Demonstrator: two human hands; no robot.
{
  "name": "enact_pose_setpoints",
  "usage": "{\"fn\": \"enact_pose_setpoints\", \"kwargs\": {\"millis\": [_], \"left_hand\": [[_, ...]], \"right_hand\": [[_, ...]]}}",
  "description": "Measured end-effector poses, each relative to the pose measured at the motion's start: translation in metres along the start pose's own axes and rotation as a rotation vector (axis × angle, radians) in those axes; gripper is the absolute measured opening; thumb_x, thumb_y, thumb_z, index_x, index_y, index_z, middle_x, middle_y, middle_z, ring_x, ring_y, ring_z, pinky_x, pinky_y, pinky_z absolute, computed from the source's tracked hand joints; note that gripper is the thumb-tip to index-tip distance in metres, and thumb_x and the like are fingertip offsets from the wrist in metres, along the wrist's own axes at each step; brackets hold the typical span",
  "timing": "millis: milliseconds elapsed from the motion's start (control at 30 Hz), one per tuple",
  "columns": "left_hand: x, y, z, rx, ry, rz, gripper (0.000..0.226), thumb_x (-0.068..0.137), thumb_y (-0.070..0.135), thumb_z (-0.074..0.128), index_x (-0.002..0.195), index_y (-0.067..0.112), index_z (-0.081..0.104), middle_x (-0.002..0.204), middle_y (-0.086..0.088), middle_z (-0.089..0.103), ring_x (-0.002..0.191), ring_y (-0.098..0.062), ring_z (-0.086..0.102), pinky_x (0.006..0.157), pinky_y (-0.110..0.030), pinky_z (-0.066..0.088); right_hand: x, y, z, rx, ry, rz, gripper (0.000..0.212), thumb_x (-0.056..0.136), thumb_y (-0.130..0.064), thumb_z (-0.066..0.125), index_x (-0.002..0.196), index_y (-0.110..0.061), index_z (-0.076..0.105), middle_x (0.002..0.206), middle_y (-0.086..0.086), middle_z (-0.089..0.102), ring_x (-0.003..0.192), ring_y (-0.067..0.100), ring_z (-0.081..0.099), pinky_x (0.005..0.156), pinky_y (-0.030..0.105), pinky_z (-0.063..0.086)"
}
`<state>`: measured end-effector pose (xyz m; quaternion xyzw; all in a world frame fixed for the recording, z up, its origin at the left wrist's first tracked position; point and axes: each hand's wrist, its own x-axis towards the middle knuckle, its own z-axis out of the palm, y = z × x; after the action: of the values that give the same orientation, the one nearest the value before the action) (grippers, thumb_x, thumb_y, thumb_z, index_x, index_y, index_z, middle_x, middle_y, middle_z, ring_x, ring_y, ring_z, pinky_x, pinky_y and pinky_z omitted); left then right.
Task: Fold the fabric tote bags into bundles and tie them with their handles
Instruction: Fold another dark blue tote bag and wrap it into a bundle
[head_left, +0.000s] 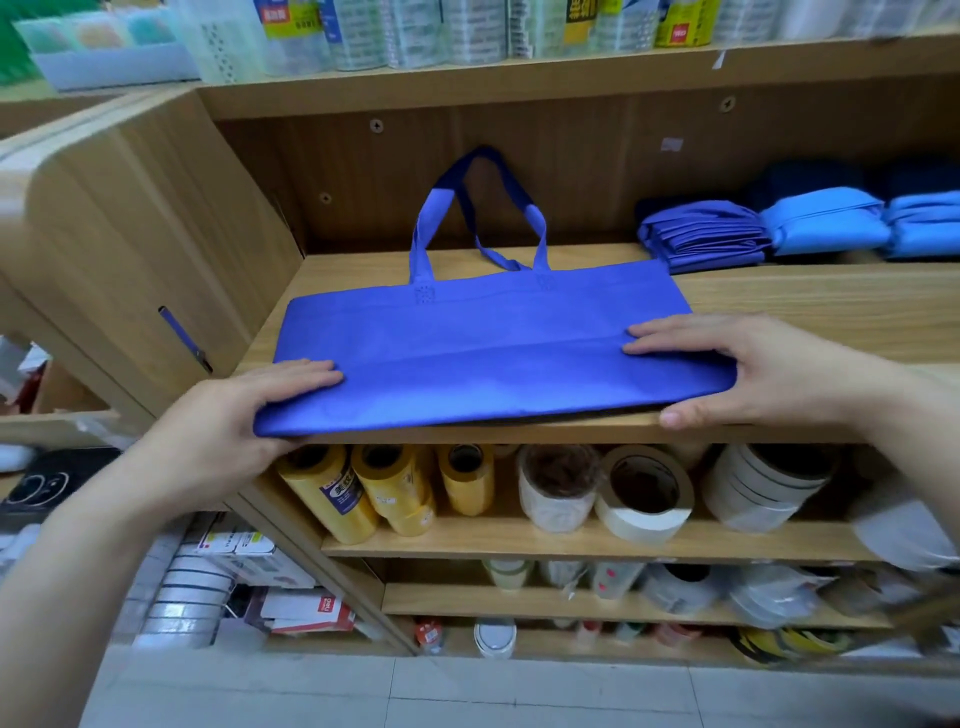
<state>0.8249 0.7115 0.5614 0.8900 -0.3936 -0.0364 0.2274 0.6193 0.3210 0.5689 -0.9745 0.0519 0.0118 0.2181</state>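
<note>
A blue fabric tote bag (483, 343) lies flat on the wooden shelf (810, 301), its bottom part folded up over itself along the front edge. Its two handles (480, 218) point away from me and lean up against the shelf's back panel. My left hand (244, 415) grips the folded bag's near left corner, fingers on top and thumb underneath. My right hand (748, 369) holds the near right corner the same way, fingers flat on the fold and thumb at the shelf's front edge.
Folded blue bag bundles (769, 228) are stacked at the back right of the same shelf. Rolls of yellow and white tape (519, 488) fill the shelf below. A wooden side panel (145, 249) closes the shelf on the left. More goods stand on the shelf above.
</note>
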Motion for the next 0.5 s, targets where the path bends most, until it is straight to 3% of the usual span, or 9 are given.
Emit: {"fn": "enact_pose_setpoints", "kwargs": {"millis": [67, 133, 200, 233, 267, 333, 400, 500], "left_hand": [[-0.003, -0.001, -0.007, -0.118, 0.004, -0.112, 0.058, 0.086, -0.004, 0.067, 0.11, 0.049, 0.068, 0.118, 0.03, 0.063, 0.118, 0.004, 0.054, 0.102, -0.02, 0.039], [-0.005, -0.001, -0.009, -0.22, 0.056, -0.171, 0.056, 0.087, -0.007, 0.065, 0.096, 0.048, 0.074, 0.096, 0.026, 0.072, 0.098, 0.007, 0.062, 0.089, -0.014, 0.045], [-0.006, 0.0, -0.009, -0.308, 0.17, -0.205, 0.046, 0.085, 0.001, 0.07, 0.087, 0.047, 0.074, 0.078, 0.021, 0.072, 0.077, 0.005, 0.063, 0.076, -0.013, 0.047], [-0.007, -0.001, -0.007, -0.35, 0.233, -0.237, 0.039, 0.084, 0.008, 0.072, 0.083, 0.046, 0.074, 0.073, 0.019, 0.071, 0.071, 0.001, 0.061, 0.075, -0.019, 0.047], [-0.007, 0.0, -0.005, -0.391, 0.299, -0.28, 0.032, 0.083, 0.016, 0.076, 0.081, 0.047, 0.073, 0.071, 0.018, 0.071, 0.072, -0.004, 0.061, 0.076, -0.027, 0.048], [-0.005, 0.002, 0.002, -0.473, 0.421, -0.353, 0.018, 0.078, 0.03, 0.079, 0.087, 0.044, 0.072, 0.076, 0.014, 0.074, 0.082, -0.015, 0.068, 0.085, -0.038, 0.052], [0.0, 0.008, 0.01, -0.385, 0.498, -0.376, 0.015, 0.084, 0.031, 0.074, 0.098, 0.03, 0.069, 0.085, 0.006, 0.074, 0.091, -0.024, 0.069, 0.087, -0.043, 0.052], [0.008, 0.02, 0.019, -0.135, 0.561, -0.39, 0.021, 0.092, 0.03, 0.065, 0.11, 0.02, 0.061, 0.094, 0.0, 0.069, 0.096, -0.031, 0.063, 0.081, -0.04, 0.046]], "right_hand": [[-0.001, 0.001, -0.007, 0.113, -0.054, 0.007, 0.058, 0.07, -0.05, 0.079, 0.124, -0.052, 0.059, 0.133, -0.043, 0.046, 0.127, -0.02, 0.036, 0.105, 0.003, 0.023], [-0.003, 0.001, -0.012, 0.233, -0.056, 0.037, 0.046, 0.074, -0.033, 0.081, 0.114, -0.051, 0.067, 0.123, -0.038, 0.058, 0.12, -0.017, 0.048, 0.103, 0.006, 0.031], [-0.006, 0.006, -0.015, 0.383, 0.016, 0.123, 0.043, 0.061, -0.055, 0.082, 0.103, -0.049, 0.072, 0.111, -0.025, 0.069, 0.108, -0.006, 0.061, 0.1, 0.02, 0.042], [-0.007, 0.01, -0.016, 0.45, 0.088, 0.178, 0.052, 0.053, -0.068, 0.079, 0.1, -0.045, 0.074, 0.105, -0.019, 0.073, 0.101, 0.0, 0.065, 0.097, 0.026, 0.047], [-0.007, 0.01, -0.016, 0.519, 0.152, 0.231, 0.057, 0.055, -0.07, 0.077, 0.1, -0.036, 0.074, 0.099, -0.014, 0.075, 0.096, 0.004, 0.067, 0.095, 0.031, 0.049], [-0.002, 0.007, -0.008, 0.632, 0.255, 0.297, 0.03, 0.079, -0.043, 0.074, 0.102, -0.024, 0.071, 0.092, -0.009, 0.076, 0.089, 0.006, 0.07, 0.092, 0.03, 0.05], [0.009, 0.0, 0.003, 0.607, 0.417, 0.342, 0.013, 0.089, -0.023, 0.07, 0.101, -0.025, 0.068, 0.083, -0.004, 0.077, 0.078, 0.004, 0.071, 0.079, 0.022, 0.052], [0.022, -0.006, 0.018, 0.407, 0.649, 0.41, 0.017, 0.085, -0.026, 0.073, 0.1, -0.026, 0.065, 0.071, 0.002, 0.069, 0.072, 0.021, 0.066, 0.07, 0.033, 0.048]]}}
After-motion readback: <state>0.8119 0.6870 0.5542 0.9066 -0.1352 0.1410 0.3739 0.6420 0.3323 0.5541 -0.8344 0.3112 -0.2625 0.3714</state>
